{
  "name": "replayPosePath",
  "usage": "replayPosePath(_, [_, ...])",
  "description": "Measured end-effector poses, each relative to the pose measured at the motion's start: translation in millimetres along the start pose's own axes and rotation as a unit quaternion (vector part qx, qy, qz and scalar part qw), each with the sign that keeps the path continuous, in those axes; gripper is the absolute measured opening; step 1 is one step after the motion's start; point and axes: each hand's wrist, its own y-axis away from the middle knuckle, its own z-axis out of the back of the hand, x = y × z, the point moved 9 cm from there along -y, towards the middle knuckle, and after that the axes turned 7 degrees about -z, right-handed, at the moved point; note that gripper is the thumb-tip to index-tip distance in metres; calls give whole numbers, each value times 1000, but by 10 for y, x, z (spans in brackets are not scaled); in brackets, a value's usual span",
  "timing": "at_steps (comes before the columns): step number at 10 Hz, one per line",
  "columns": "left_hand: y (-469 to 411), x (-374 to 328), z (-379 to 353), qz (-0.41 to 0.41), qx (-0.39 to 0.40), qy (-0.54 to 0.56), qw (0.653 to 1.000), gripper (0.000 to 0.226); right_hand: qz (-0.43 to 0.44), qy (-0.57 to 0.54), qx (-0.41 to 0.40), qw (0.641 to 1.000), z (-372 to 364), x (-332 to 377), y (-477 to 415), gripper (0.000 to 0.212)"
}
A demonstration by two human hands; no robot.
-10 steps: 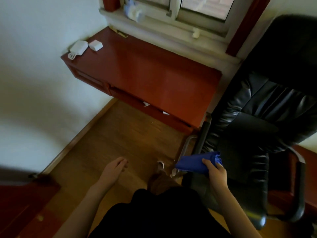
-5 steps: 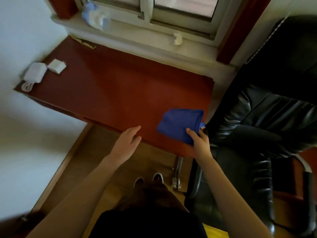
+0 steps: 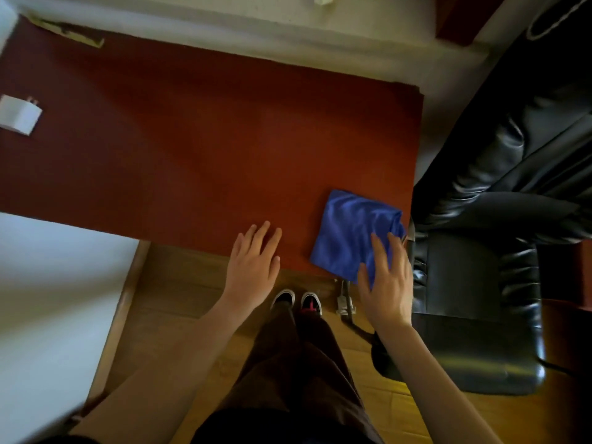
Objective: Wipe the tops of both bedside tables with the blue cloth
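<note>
The folded blue cloth [image 3: 347,229] lies flat on the near right corner of the red-brown bedside table top [image 3: 198,149]. My right hand [image 3: 386,277] rests on the cloth's near edge with fingers spread, pressing it to the wood. My left hand [image 3: 253,261] hovers flat over the table's front edge, a little left of the cloth, fingers apart and holding nothing.
A white charger block [image 3: 19,115] sits at the table's far left. A black leather office chair [image 3: 499,257] stands tight against the table's right side. A white windowsill [image 3: 256,27] runs behind the table. My shoes [image 3: 296,299] are on the wooden floor.
I have stepped up to the table and now look straight down. My right hand carried the cloth from beside the chair onto the table top and laid it flat. My left hand came forward.
</note>
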Motion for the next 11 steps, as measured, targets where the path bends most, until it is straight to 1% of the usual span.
replayPosePath(1, [-207, 79, 0, -7, -16, -6, 1000, 56, 35, 49, 64, 996, -366, 223, -210, 59])
replayPosePath(2, [-542, 162, 71, -9, -44, -6, 999, 56, 47, 73, 82, 993, -588, 310, -465, 59])
replayPosePath(4, [-1271, 266, 290, -29, -81, -18, 996, 56, 92, 88, 55, 990, -556, 436, -1270, 59])
replayPosePath(5, [-1468, 311, 349, -14, -82, -16, 996, 56, 90, 93, 39, 991, -518, 541, -1807, 58])
replayPosePath(6, [-1478, 322, 354, -10, -83, -21, 996, 56, 91, 92, 31, 991, -479, 636, -2255, 59])
replayPosePath(8, [-1484, 317, 359, -11, -86, -33, 996, 56, 95, 79, 12, 992, -424, 764, -2882, 59])
replayPosePath(9, [-1503, 332, 382, -9, -86, -26, 996, 56, 93, 80, 34, 992, -447, 783, -3008, 60])
replayPosePath(10, [-1467, 296, 375, -8, -88, -18, 996, 56, 94, 62, 99, 989, -372, 860, -3066, 61])
replayPosePath(11, [-1517, 323, 446, -20, -44, -5, 999, 58, 40, -90, 175, 980, -69, 837, -2935, 59])
